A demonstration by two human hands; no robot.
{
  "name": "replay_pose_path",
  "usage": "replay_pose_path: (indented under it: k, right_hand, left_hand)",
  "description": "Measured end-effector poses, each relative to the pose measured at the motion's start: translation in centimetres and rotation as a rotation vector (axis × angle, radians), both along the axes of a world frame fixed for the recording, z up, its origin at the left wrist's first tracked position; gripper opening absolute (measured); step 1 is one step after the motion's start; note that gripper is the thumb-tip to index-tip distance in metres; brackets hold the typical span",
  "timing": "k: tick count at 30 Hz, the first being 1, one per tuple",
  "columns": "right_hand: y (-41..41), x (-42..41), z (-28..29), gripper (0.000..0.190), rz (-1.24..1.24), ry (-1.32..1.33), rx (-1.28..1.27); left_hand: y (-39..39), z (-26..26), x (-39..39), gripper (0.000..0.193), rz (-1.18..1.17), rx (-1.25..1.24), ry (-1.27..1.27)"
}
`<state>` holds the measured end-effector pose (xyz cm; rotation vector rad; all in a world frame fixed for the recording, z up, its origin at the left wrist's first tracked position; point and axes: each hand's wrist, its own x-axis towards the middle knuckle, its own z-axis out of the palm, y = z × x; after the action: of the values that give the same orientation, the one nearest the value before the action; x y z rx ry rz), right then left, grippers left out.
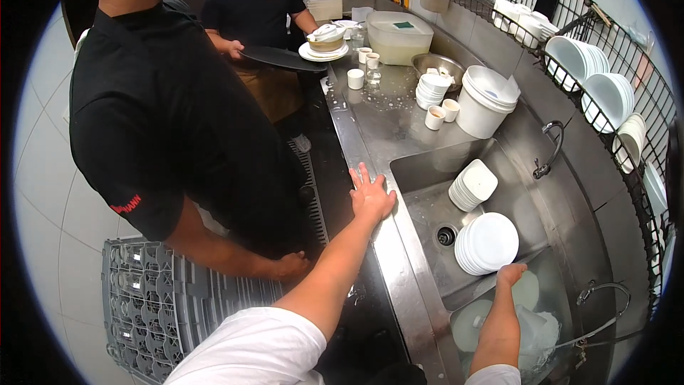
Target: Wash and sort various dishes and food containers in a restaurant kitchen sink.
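Note:
My left hand (371, 192), fingers spread, rests on the front rim of the stainless steel counter (368, 141) and holds nothing. Over the divider (473, 294) between two sink basins, my right hand (511, 274) is curled next to a stack of round white plates (486, 243). Whether its fingers grip the divider or touch a plate is hidden. Behind that stack, in the same basin, stands a stack of white squarish dishes (473, 184). The drain (446, 235) shows beside them. Cloudy water with pale round dishes (470, 326) in it fills the nearer basin.
A person in black (176, 117) stands close on my left; another person (254, 10) holds a black tray (283, 58) beyond. White cups (435, 116), a white bucket (481, 107) and a plastic tub (401, 37) stand on the counter. A wire rack (574, 96) overhangs two faucets (556, 144).

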<state>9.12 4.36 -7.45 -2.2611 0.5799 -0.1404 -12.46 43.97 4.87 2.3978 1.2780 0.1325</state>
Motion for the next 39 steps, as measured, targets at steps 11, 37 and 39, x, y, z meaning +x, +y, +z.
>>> replay_pose_path:
  k: [11,37,39]
  right_hand:
    - [0.5,-0.3,0.4,0.041,-0.002,0.06,-0.007]
    - [0.4,-0.5,0.9,0.034,0.006,0.049,-0.042]
    - [0.6,-0.9,1.3,0.034,-0.029,0.02,0.007]
  left_hand:
    - [0.0,0.0,-0.3,0.055,-0.002,0.011,-0.013]
    - [-0.1,-0.5,0.0,0.057,-0.002,0.055,-0.026]
    - [-0.3,-0.1,-0.1,0.055,-0.01,0.044,-0.011]
